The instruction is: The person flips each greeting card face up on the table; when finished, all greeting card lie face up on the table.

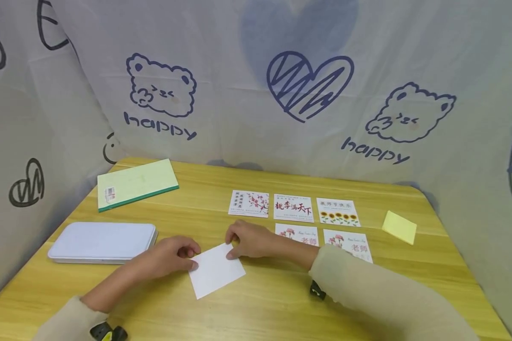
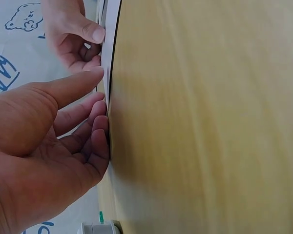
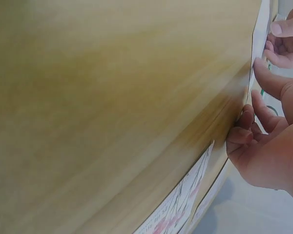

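Observation:
A plain white card [image 1: 216, 274] lies at a slant low over the table in front of me. At its left corner my left hand [image 1: 164, 258] pinches it, thumb on the upper face and fingers curled at the edge. My right hand [image 1: 253, 240] holds the far right corner in a similar way. From the left wrist view the card [image 2: 110, 36] shows nearly edge-on, with the left thumb and fingers at its rim. The right wrist view shows the right thumb on the card [image 3: 259, 41]; the fingertips beneath are partly hidden.
Several printed cards [image 1: 293, 208] lie in two rows behind and beside my right forearm, which partly covers the nearer row. A yellow sticky-note pad [image 1: 399, 227] is at the right. At the left lie a white case [image 1: 104, 240] and a pale green notebook [image 1: 137, 182]. Printed cloth [image 1: 234, 104] hangs behind the table.

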